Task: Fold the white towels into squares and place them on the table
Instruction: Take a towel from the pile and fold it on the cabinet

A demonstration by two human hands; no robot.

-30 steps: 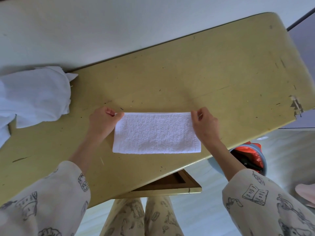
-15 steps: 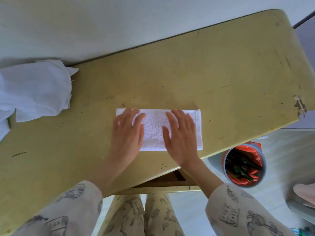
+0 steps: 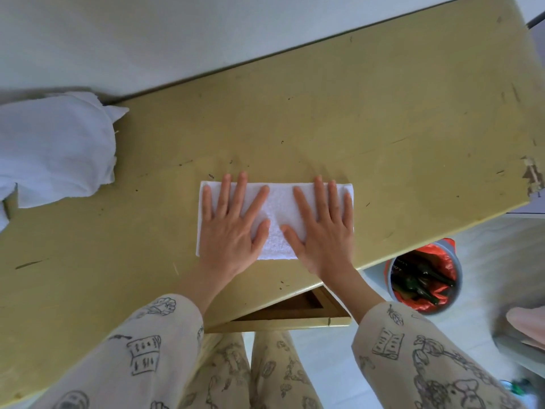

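A white towel point(image 3: 278, 208), folded into a long rectangle, lies flat on the yellow table point(image 3: 368, 119) near its front edge. My left hand point(image 3: 231, 228) rests flat on the towel's left half, fingers spread. On the right half my right hand point(image 3: 323, 228) lies flat in the same way. Neither hand grips the cloth. A heap of unfolded white towels point(image 3: 53, 149) sits at the table's far left, partly out of view.
A grey bin with an orange liner and dark bottles point(image 3: 424, 278) stands on the floor under the table's right front corner. The table top is chipped at its right edge point(image 3: 533, 178). A white wall runs behind the table.
My hands left the towel's far corners, came down flat on it, and have slid apart toward its two ends. The towel stays in place.
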